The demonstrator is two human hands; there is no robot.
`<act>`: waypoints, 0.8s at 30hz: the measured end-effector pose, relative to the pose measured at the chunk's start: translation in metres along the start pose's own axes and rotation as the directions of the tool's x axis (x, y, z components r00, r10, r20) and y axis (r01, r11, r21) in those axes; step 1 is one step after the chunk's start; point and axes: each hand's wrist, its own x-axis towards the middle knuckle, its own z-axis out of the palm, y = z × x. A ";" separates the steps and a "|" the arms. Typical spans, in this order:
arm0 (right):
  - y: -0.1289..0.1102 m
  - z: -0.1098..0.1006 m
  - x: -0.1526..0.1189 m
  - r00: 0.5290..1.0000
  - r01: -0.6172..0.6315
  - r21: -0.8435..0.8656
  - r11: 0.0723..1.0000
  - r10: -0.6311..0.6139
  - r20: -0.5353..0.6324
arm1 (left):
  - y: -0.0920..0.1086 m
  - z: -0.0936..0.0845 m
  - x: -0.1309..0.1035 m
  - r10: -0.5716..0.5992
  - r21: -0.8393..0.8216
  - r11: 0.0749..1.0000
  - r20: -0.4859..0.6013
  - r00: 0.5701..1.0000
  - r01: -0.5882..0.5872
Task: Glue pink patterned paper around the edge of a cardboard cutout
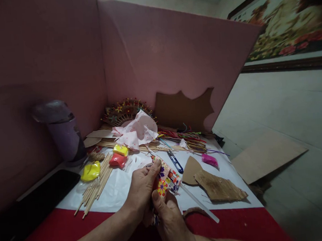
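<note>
A piece of flower-patterned fabric, bunched and folded, is between my two hands above the front of the table. My left hand grips its upper left side, thumb pressed on top. From below, my right hand pinches the lower part, its thumb near an orange-yellow flower. What lies inside the folds is hidden. Just beyond the fabric are blue thread snips. A translucent white glue stick lies to the right of my right hand. Cut brown cardboard pieces rest further right.
Thin wooden sticks, yellow clay packets and a red packet lie left. A purple tumbler stands behind a black phone-like slab. Crumpled pink-dotted cloth and a pin-studded fan shape are behind. Pink panels enclose the table.
</note>
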 end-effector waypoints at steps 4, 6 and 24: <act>0.008 -0.003 0.001 1.000 -0.024 -0.035 0.999 0.024 -0.010 | 0.007 0.005 -0.005 -0.082 0.008 0.997 -0.093 0.992 0.083; 0.011 -0.005 0.002 0.999 -0.020 -0.027 0.999 0.020 -0.030 | 0.009 0.005 -0.004 -0.116 0.003 0.993 -0.100 0.988 0.116; -0.010 -0.004 0.006 0.995 -0.055 0.256 0.965 0.075 -0.070 | -0.011 -0.010 0.007 0.058 -0.122 0.992 0.180 0.982 -0.036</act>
